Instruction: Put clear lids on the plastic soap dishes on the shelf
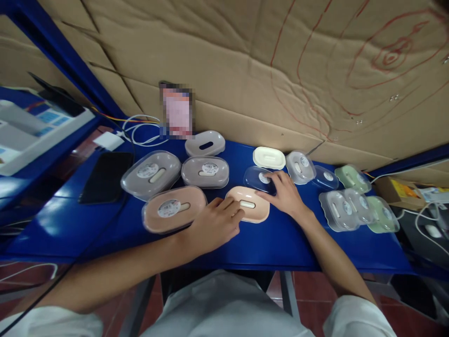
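Observation:
A peach soap dish base [249, 204] with a slotted middle lies near the front of the blue table [273, 243]. My left hand [214, 224] rests on its left edge, fingers curled over the rim. My right hand [285, 192] lies just behind the dish, fingers spread on a clear lid [258, 179] with a round sticker. A closed pink soap box [172, 208] sits to the left of my left hand.
Two grey lidded boxes [151, 174] [205, 172] and a grey base [205, 143] stand at the back left, with a black phone [105, 177] beside them. A cream base [269, 157], clear lids [300, 166] and green boxes [352, 178] lie to the right. Cardboard lines the wall behind.

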Demonstrator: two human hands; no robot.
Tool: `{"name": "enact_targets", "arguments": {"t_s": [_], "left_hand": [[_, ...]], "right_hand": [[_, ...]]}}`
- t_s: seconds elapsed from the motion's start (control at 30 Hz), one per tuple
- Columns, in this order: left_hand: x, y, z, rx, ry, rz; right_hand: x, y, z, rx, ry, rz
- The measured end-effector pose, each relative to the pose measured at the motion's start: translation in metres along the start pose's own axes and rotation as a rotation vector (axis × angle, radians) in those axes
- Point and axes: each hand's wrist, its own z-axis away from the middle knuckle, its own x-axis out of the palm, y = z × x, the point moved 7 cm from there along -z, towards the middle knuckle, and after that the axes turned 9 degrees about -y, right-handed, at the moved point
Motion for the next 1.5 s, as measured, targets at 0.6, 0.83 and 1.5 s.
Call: {"name": "enact_targets", "arguments": {"t_s": [0.6,0.83,1.5], "left_hand": [[-0.011,-0.015,0.003,-0.145,0.070,-0.092],[-0.006,-0.019,0.004,-0.134,0.040,-0.110],[-0.007,-0.011,0.005,-0.153,0.117,-0.123]], "right_hand": [[-0.020,-0.037,0.031,-0.208,-0.110,-0.130],[0.006,-0.075,0.039,-0.334,-0.150,0.004],[0.007,-0.043,0.022,-0.290,-0.071,0.104]]}}
